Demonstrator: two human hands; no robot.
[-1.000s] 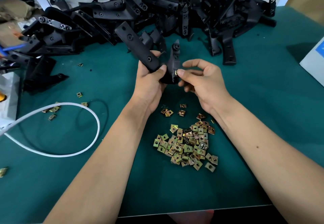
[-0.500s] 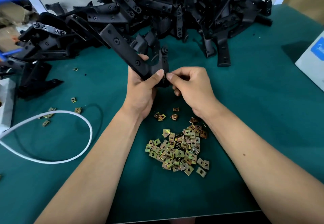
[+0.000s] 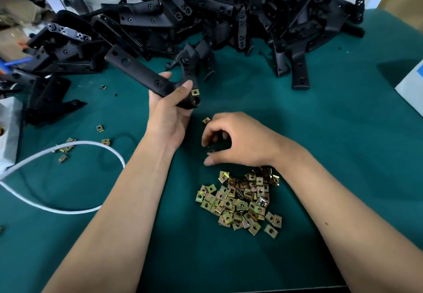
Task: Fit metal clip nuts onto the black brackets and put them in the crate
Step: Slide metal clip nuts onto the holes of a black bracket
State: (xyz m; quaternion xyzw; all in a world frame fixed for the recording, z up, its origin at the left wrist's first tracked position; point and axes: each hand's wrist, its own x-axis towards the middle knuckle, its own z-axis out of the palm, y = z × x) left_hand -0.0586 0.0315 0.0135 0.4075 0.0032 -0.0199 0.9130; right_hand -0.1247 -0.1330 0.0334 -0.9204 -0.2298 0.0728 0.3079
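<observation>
My left hand (image 3: 169, 118) grips a long black bracket (image 3: 142, 70) above the green mat, thumb on its lower end. A brass clip nut (image 3: 195, 91) sits fitted on that end, above a round hole. My right hand (image 3: 242, 141) is low over the mat, its fingers curved. Thumb and fingers stand apart on either side of a small loose clip nut (image 3: 211, 152). Another loose nut (image 3: 206, 120) lies just beyond the fingers. A heap of clip nuts (image 3: 240, 203) lies under my right wrist. No crate is in view.
A big pile of black brackets (image 3: 206, 17) fills the back of the table. A white cable (image 3: 68, 210) loops at the left, with stray nuts (image 3: 66, 148) near it. A white box (image 3: 412, 91) stands at the right edge.
My right hand has left the bracket's end and dropped to the loose nuts on the mat. The clip nut it was pressing on stays on the bracket, which my left hand still holds.
</observation>
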